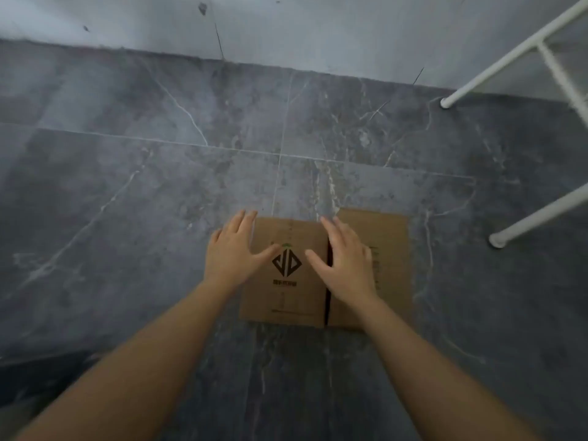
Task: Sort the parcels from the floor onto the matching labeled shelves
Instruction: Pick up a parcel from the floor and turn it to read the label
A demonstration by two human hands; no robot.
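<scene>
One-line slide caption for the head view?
Both open hands, left and right, reach over a cardboard parcel on the floor.

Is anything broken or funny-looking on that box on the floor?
Nothing looks broken. The cardboard box sits flat on the grey floor tiles, and the dark line down its top is just the gap between the flaps. The left hand and right hand are spread open over it. The wall has a few dark marks.

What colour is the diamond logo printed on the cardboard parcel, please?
Black, on the brown cardboard parcel; the head view shows it.
</scene>
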